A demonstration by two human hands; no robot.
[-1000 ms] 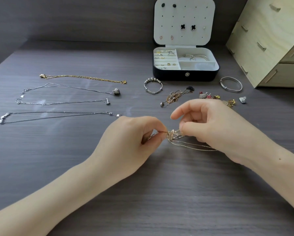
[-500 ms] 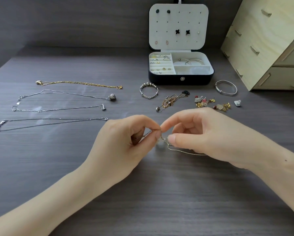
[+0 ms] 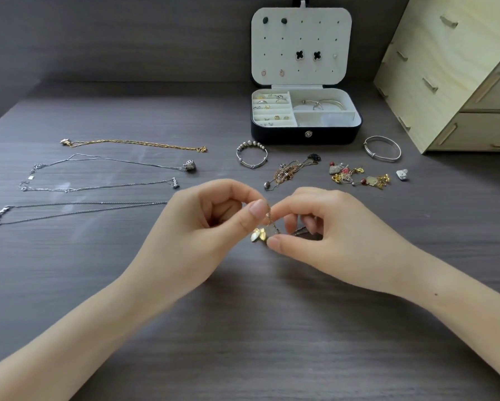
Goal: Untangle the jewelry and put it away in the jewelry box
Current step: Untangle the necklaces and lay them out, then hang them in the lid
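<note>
A head-worn view looks down on a dark wood-grain tabletop. Near its middle, a person's left hand and right hand meet fingertip to fingertip around a fine tangled necklace, whose small gold leaf-shaped charms hang just above the surface. Each grip is closed in a pinch on the chain, left thumb and forefinger beside right thumb and forefinger; the rest of the chain is mostly hidden under the right palm. Beyond the hands, slightly right, the black jewelry box stands open with its lid upright and earrings pinned inside it. It holds rings in the left slots and a bangle in a far-right compartment. Four necklaces lie straightened in rows at the left, the gold necklace farthest. Between hands and box lie a beaded bracelet, a second knot of chains, a heap of charms and a silver bangle. The likely risk: with the pinches this close, pulling outward could cinch the knot tighter or snap a thin link — and a slipped fingertip would let the loosened chain fall back on itself.
</note>
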